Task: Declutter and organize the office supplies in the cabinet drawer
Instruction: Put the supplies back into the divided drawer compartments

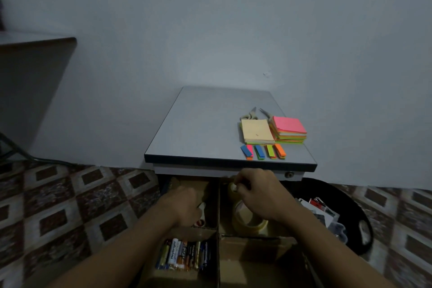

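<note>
I see the drawer (219, 215) open under the cabinet top (205, 128), my left hand (184, 206) gripping a small white item (202, 205) in its far-left compartment, my right hand (261, 192), apart from it, pinching a small tape roll (233, 187) just beyond the large tape roll (250, 223), batteries (184, 255) nearest me.

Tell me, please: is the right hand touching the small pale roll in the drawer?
Touching. The head view shows the right hand pinching the small pale roll, its fingers curled on it, above the larger tape roll.
</note>
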A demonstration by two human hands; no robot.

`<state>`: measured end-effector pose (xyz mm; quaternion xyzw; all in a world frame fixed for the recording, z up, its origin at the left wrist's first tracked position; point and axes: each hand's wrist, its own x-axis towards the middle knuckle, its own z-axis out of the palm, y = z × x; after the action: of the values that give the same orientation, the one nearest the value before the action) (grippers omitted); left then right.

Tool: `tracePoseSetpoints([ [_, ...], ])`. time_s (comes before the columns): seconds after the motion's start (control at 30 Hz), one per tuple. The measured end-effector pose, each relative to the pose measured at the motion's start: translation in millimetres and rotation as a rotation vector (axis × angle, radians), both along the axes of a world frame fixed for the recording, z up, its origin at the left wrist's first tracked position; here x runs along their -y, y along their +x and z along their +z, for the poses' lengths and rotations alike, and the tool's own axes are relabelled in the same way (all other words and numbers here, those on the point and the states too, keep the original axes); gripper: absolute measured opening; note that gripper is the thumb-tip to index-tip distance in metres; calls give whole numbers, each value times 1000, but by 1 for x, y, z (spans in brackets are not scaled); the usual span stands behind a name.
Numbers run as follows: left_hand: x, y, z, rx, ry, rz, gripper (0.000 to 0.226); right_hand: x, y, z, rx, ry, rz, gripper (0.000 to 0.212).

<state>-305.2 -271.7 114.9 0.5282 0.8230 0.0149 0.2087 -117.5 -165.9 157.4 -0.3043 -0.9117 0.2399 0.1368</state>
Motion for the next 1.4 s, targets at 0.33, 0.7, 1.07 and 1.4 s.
tracePoseSetpoints([
  [0.33,-6,13,119,-6,276,-72,23,-14,1,55,-76,254,46,16],
  [0.7,-125,-10,166,99,664,18,18,-110,-8,121,-85,325,-111,24],
  [1.07,-238,-9,140,134,436,65,32,-225,-33,119,116,122,-322,22],
  [1.4,-284,-19,124,11,256,95,28,-255,-51,112,536,-200,-418,32],
])
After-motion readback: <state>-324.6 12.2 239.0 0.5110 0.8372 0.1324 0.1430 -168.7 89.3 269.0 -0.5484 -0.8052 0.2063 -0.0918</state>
